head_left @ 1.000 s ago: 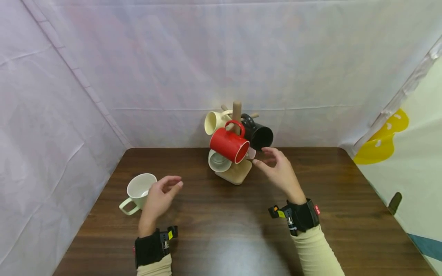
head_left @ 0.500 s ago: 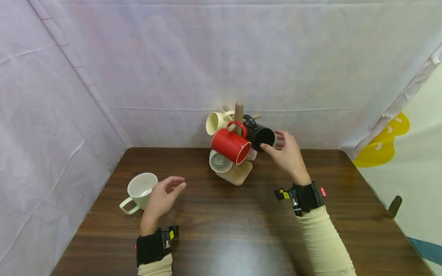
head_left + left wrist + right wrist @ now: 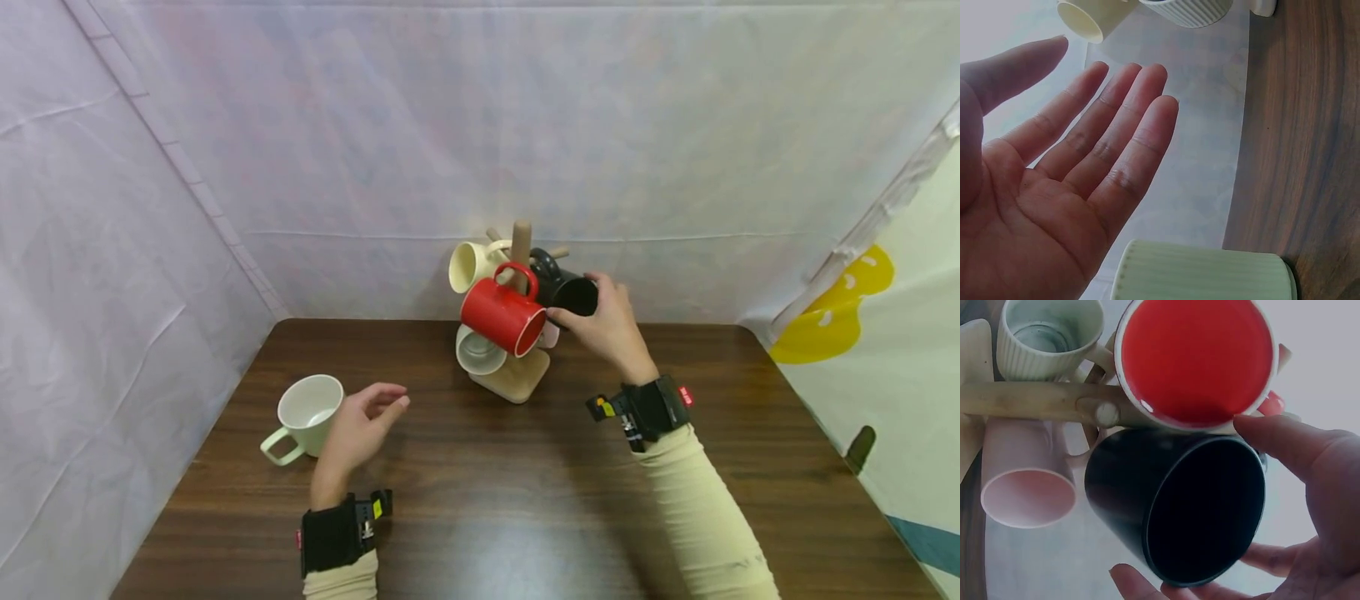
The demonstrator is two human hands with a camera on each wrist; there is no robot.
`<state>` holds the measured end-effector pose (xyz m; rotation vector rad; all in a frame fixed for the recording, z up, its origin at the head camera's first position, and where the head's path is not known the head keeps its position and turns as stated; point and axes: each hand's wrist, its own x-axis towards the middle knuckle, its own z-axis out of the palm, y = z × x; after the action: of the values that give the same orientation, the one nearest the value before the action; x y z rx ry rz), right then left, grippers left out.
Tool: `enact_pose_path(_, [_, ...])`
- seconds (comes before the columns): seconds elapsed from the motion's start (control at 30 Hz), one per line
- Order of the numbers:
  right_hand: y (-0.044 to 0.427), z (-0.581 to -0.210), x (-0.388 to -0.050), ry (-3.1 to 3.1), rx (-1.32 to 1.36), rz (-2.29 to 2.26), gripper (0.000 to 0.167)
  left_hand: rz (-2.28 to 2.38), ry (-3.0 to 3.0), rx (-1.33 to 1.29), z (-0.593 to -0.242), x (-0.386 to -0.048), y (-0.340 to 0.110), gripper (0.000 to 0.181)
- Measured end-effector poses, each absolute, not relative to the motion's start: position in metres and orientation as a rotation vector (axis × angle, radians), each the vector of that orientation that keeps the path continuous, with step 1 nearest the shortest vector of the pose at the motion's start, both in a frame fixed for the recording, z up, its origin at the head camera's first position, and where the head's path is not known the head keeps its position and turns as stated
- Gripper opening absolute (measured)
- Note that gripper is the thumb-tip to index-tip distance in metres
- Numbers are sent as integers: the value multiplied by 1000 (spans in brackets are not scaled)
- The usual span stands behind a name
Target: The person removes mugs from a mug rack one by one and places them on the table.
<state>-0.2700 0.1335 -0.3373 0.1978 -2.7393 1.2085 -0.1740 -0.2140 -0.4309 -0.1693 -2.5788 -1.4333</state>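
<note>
A black mug (image 3: pixel 564 290) (image 3: pixel 1172 500) hangs by its handle on the right of a wooden mug rack (image 3: pixel 521 242). My right hand (image 3: pixel 609 331) (image 3: pixel 1329 531) holds it around the rim, thumb on one side and fingers on the other, the thumb close to the rim of the red mug (image 3: pixel 502 315) (image 3: pixel 1197 362). My left hand (image 3: pixel 358 433) (image 3: pixel 1066 187) is held with relaxed fingers, nothing in it, just right of a light green mug (image 3: pixel 307 408) (image 3: pixel 1204 272) that stands upright on the table.
The rack also bears a cream mug (image 3: pixel 471 265) at upper left, a pale ribbed mug (image 3: pixel 480 350) (image 3: pixel 1050 337) low left and a pink mug (image 3: pixel 550 336) (image 3: pixel 1029 481) low right. Its base (image 3: pixel 517 379) stands near the back edge of the brown table (image 3: pixel 465 483), before a white cloth (image 3: pixel 375 167).
My right hand has moved up to the black mug, and its thumb and fingers have closed round the rim. The left hand has barely moved.
</note>
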Motion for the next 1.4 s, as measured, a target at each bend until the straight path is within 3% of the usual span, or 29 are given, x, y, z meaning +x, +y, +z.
enact_pose_path(0.37, [122, -342, -276, -2701, 163, 1097, 93, -1443, -2590, -157, -432, -175, -209, 21])
enact_pose_path(1.4, [121, -353, -280, -2523, 136, 1145, 78, -1465, -2639, -136, -435, -177, -211, 22])
